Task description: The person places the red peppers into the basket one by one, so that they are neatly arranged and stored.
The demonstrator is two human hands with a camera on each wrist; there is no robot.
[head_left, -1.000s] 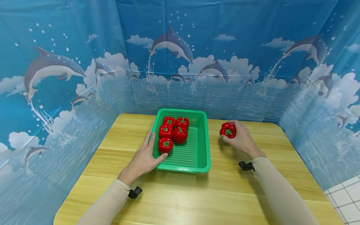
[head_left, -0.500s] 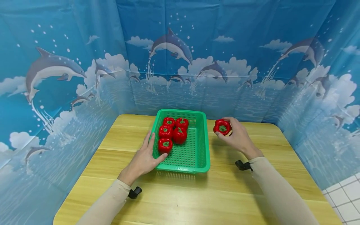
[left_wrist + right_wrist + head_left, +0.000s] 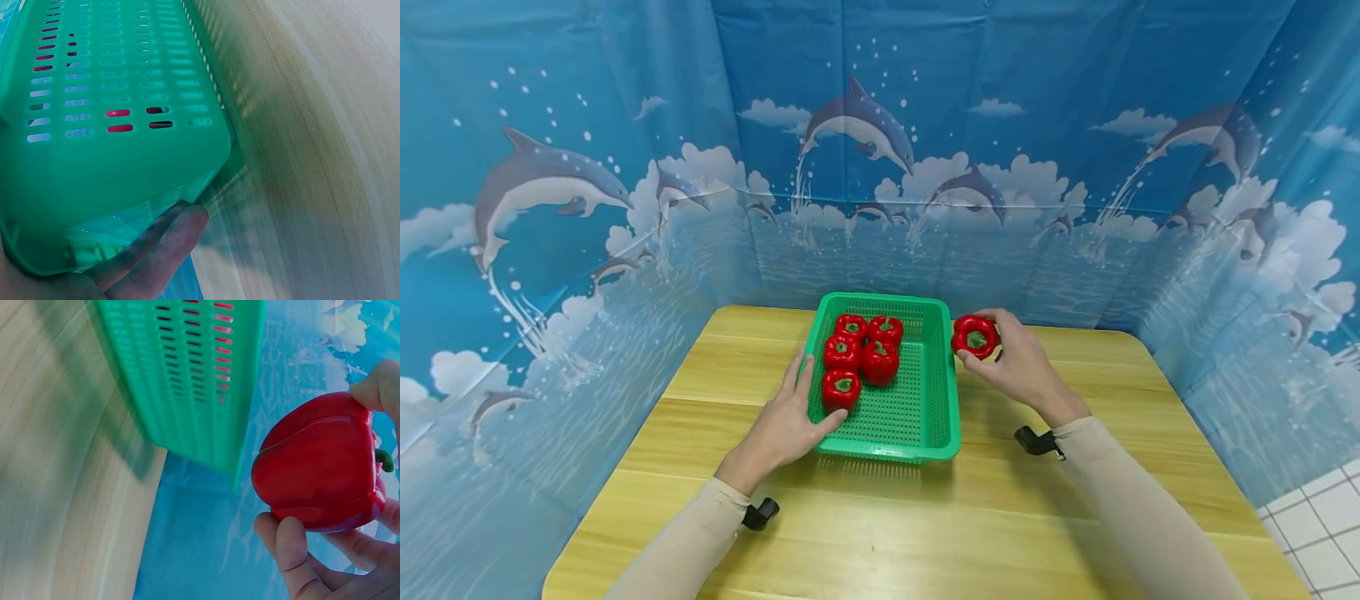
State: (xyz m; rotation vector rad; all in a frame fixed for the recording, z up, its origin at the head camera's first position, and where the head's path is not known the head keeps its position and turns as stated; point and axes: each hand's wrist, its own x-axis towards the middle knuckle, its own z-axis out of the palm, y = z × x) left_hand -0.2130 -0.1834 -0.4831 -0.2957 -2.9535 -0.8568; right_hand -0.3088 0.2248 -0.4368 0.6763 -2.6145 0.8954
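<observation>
Right hand [image 3: 1011, 367] grips a red bell pepper [image 3: 975, 337] with fingers and thumb curled round it; the right wrist view shows the same pepper [image 3: 322, 462] pinched between thumb below and fingertips above, stem end [image 3: 384, 460] pointing away from the green basket [image 3: 200, 375]. Change over the last second: the held pepper has left the bench [image 3: 1075, 500] and travelled toward the basket, from well apart on the basket's right side to just beside its right rim [image 3: 953, 367], now raised above rim level. It is not yet over the basket's floor and not inside. Left hand [image 3: 782, 425] has not moved: it rests against the basket's near left corner, fingers straight along the left wall, thumb at the front edge, steadying rather than gripping; the left wrist view shows one fingertip [image 3: 181, 228] lying along the basket's underside edge [image 3: 125, 187]. Five peppers [image 3: 861, 354] sit in the left half of the basket, bunched and touching, unchanged in position; the nearest one [image 3: 841, 387] lies just beside the left hand's thumb. The right half of the basket shows bare mesh [image 3: 917, 392]. Judgement: the carry is mid-way, with the held pepper at the rim and open mesh directly on the basket's near side of it; the braced left hand suggests the basket is being kept from sliding.
</observation>
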